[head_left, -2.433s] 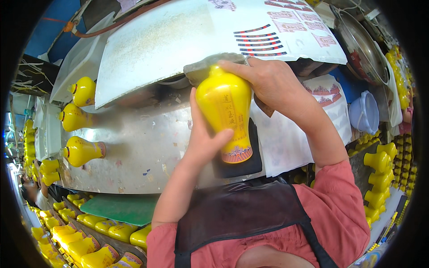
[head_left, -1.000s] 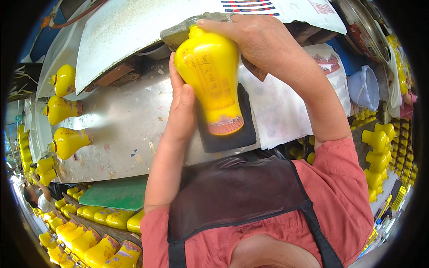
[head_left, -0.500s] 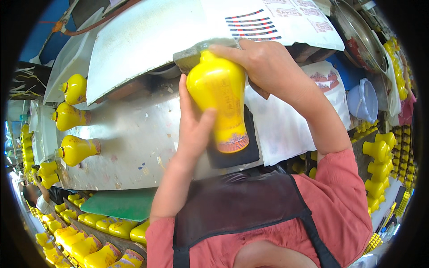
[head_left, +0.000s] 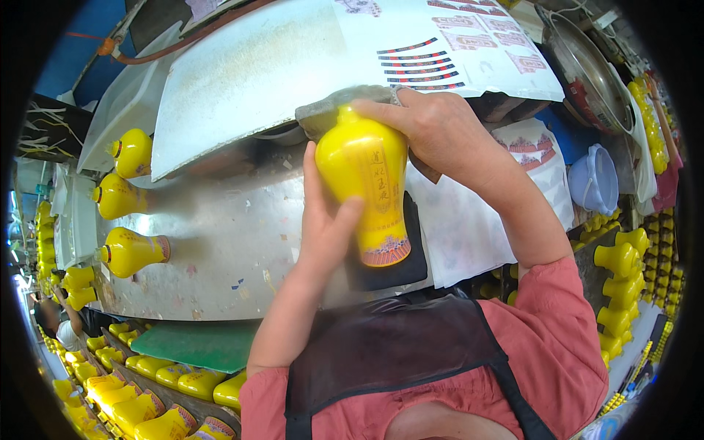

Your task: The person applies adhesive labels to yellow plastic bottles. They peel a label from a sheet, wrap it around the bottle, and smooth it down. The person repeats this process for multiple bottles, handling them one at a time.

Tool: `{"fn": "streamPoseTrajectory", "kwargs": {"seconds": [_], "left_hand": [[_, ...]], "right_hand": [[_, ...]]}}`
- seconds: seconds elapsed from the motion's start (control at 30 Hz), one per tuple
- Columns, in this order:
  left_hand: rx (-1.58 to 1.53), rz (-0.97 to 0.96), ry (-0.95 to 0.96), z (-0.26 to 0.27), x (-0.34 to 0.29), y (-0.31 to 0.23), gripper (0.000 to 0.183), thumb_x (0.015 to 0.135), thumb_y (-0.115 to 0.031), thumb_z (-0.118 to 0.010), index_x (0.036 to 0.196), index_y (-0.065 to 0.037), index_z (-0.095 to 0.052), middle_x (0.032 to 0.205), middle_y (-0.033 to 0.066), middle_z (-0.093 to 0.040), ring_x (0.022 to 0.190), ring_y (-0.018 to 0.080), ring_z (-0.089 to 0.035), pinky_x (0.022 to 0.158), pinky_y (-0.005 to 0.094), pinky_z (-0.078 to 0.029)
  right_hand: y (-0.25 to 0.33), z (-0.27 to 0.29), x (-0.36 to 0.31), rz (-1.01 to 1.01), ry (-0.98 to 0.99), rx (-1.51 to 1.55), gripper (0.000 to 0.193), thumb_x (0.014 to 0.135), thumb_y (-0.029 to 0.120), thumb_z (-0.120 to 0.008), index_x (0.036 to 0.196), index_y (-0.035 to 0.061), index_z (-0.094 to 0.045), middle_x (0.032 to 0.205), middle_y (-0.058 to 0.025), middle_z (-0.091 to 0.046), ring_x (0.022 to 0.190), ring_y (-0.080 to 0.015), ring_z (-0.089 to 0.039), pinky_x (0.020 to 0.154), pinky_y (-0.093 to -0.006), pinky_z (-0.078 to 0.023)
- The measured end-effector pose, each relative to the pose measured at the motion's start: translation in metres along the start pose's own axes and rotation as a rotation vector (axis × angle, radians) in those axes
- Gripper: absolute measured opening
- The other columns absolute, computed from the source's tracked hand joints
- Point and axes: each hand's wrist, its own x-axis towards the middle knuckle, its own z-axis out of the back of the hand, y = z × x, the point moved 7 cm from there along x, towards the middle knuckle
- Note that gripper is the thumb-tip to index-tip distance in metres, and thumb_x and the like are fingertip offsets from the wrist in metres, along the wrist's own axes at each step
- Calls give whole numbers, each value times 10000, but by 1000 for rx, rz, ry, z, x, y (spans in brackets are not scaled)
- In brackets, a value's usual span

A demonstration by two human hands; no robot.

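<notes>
A glossy yellow bottle point(head_left: 359, 172) with a narrow neck and broad shoulders lies tilted in my hands, its neck away from me. Its face carries a printed panel, and a purple-and-red patterned band circles the foot. My left hand point(head_left: 326, 220) grips its left side, thumb lying across the front. My right hand point(head_left: 433, 117) holds a damp-looking grey cloth point(head_left: 323, 114) behind the neck, with its thumb near the mouth; its other fingers are partly hidden. Under the bottle's foot is a black pad point(head_left: 411, 257) on the metal table point(head_left: 220, 249).
Three yellow bottles lie at the table's left, such as this one point(head_left: 132, 251). A white board point(head_left: 235, 81) and a sheet of decals point(head_left: 418, 62) lie beyond. At right are a metal basin point(head_left: 583, 62) and pale blue bucket point(head_left: 594, 180). Racks of bottles point(head_left: 136, 407) flank me.
The view has shifted slightly, so the scene sits lower in the picture. Both hands keep their hold on the bottle and cloth, and the bottle's printed panel shows more sharply.
</notes>
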Motion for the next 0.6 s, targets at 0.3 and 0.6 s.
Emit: {"fn": "streamPoseTrajectory", "kwargs": {"seconds": [0.3,0.6], "left_hand": [[-45,29,10,-3,0,-5,958,938,-154,-639,1656,-68,-11,1610,195,-319,1474,293,-362,1210,419,-309],[-105,54,20,-8,3,-7,983,920,-270,-622,1649,-61,3,1605,193,-309,1477,300,-350,1211,422,-305]], "right_hand": [[-20,-6,-10,-221,-53,444,273,958,64,-624,1217,91,-707,879,-126,-706,721,-224,-683,669,-301,-538],[-23,-6,-27,-560,109,856,212,990,97,-613,1150,0,-714,814,-29,-692,680,-53,-608,618,-230,-514]]}}
